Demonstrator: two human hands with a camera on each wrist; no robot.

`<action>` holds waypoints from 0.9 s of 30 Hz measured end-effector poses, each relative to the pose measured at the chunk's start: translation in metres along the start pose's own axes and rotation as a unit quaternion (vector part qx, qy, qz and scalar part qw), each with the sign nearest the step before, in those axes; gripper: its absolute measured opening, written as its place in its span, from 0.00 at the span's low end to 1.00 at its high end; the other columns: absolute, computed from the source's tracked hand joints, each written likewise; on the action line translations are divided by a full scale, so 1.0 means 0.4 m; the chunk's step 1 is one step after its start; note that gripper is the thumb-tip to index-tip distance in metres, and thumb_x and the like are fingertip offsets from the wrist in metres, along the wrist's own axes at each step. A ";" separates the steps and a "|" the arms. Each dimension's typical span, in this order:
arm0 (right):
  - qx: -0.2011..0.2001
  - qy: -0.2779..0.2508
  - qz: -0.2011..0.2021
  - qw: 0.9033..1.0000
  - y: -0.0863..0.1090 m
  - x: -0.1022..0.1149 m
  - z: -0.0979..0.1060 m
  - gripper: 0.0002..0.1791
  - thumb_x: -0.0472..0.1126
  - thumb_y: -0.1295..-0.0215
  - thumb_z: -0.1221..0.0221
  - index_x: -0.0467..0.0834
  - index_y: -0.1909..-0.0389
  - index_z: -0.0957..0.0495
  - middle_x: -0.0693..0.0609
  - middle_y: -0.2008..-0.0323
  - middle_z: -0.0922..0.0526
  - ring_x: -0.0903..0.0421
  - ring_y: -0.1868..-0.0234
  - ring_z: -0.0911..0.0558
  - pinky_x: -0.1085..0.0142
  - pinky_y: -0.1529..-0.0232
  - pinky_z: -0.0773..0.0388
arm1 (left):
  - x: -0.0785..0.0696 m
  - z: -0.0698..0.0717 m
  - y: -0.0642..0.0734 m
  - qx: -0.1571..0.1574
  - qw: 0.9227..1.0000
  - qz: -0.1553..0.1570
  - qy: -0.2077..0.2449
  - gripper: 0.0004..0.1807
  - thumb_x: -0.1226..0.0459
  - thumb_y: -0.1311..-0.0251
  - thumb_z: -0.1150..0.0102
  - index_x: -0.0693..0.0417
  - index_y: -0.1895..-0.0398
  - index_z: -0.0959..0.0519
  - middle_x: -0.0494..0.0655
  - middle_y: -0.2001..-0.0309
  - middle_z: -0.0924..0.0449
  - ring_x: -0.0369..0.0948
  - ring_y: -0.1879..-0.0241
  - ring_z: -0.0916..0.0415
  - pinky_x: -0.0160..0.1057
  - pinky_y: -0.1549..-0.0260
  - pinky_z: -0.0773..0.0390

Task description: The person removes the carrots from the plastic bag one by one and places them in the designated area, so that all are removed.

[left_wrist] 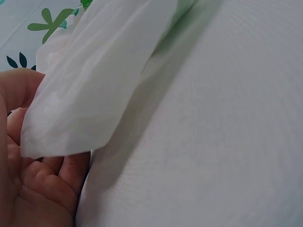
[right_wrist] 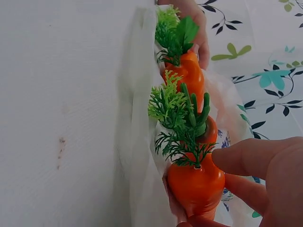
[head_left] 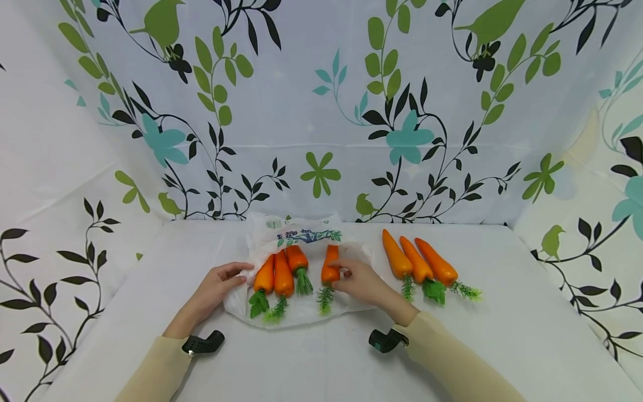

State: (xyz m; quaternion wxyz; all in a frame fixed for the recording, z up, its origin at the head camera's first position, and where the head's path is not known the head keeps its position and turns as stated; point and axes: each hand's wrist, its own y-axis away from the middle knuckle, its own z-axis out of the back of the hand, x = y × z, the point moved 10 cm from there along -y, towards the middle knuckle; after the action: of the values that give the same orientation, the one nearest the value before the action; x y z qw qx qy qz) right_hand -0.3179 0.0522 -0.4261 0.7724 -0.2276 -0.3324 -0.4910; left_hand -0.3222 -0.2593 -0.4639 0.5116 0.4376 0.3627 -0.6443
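at wht bag, rt hand grips carrot.

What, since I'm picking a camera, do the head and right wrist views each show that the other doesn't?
Only the head view: three tapered orange carrots right of the thin white printed plastic bag, and two black wristbands.
Only the right wrist view: brownish specks on the white tabletop.
Both: the bag, green-topped orange carrots partly inside it, left hand, right hand.
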 end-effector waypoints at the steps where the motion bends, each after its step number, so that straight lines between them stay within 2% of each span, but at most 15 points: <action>1: 0.002 -0.004 0.003 1.000 -0.004 0.000 -0.004 0.24 0.40 0.38 0.35 0.46 0.39 0.21 0.49 0.50 0.19 0.51 0.56 0.24 0.58 0.55 0.24 | 0.001 0.000 -0.001 -0.001 1.000 0.003 0.000 0.19 0.62 0.31 0.43 0.59 0.40 0.22 0.56 0.34 0.28 0.51 0.32 0.39 0.39 0.35 0.38; 4: 0.005 -0.023 0.009 1.000 -0.013 0.003 -0.014 0.23 0.39 0.37 0.36 0.46 0.40 0.21 0.48 0.50 0.19 0.50 0.56 0.23 0.58 0.56 0.24 | 0.005 0.000 -0.004 0.000 1.000 0.006 0.000 0.19 0.62 0.31 0.43 0.59 0.40 0.22 0.56 0.34 0.29 0.52 0.31 0.41 0.53 0.32 0.43; 7: 0.003 -0.041 0.006 0.999 -0.021 0.001 -0.024 0.20 0.40 0.35 0.37 0.49 0.42 0.21 0.49 0.49 0.20 0.49 0.53 0.22 0.55 0.52 0.23 | 0.008 -0.002 -0.007 0.000 1.000 0.005 0.005 0.18 0.63 0.31 0.43 0.59 0.40 0.22 0.57 0.33 0.30 0.53 0.30 0.42 0.57 0.32 0.45; 9: 0.003 -0.047 0.002 0.999 -0.025 -0.002 -0.030 0.18 0.40 0.34 0.37 0.50 0.44 0.21 0.50 0.49 0.20 0.50 0.52 0.22 0.55 0.50 0.24 | 0.010 -0.004 -0.008 -0.001 1.000 0.004 0.007 0.18 0.63 0.31 0.43 0.59 0.40 0.22 0.57 0.33 0.30 0.53 0.30 0.42 0.58 0.32 0.46; 15: 0.008 -0.057 -0.016 0.998 -0.030 -0.015 -0.034 0.15 0.41 0.33 0.38 0.52 0.46 0.20 0.52 0.54 0.21 0.51 0.58 0.25 0.59 0.57 0.27 | 0.000 -0.009 -0.004 0.000 1.000 -0.003 -0.001 0.18 0.63 0.31 0.43 0.58 0.41 0.21 0.57 0.34 0.29 0.53 0.30 0.41 0.58 0.32 0.46; 22: 0.008 -0.087 -0.027 0.996 -0.030 -0.024 -0.036 0.13 0.42 0.32 0.38 0.51 0.48 0.19 0.51 0.47 0.21 0.48 0.50 0.24 0.55 0.51 0.25 | -0.008 -0.006 -0.001 -0.001 1.000 -0.009 -0.017 0.18 0.63 0.30 0.44 0.60 0.40 0.22 0.58 0.34 0.29 0.54 0.30 0.42 0.58 0.32 0.46; 27: 0.007 -0.101 -0.022 0.995 -0.030 -0.021 -0.033 0.11 0.40 0.33 0.38 0.49 0.50 0.19 0.50 0.48 0.20 0.47 0.51 0.23 0.55 0.52 0.24 | -0.006 -0.003 0.000 -0.008 1.000 -0.008 -0.019 0.18 0.63 0.30 0.44 0.60 0.40 0.22 0.57 0.34 0.29 0.51 0.30 0.41 0.54 0.32 0.43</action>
State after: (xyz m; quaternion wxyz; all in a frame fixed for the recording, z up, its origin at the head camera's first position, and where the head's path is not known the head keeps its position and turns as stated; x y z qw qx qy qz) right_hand -0.3276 0.0434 -0.4408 0.7251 -0.2634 -0.4174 -0.4802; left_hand -0.3217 -0.2574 -0.4621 0.5166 0.4188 0.3616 -0.6535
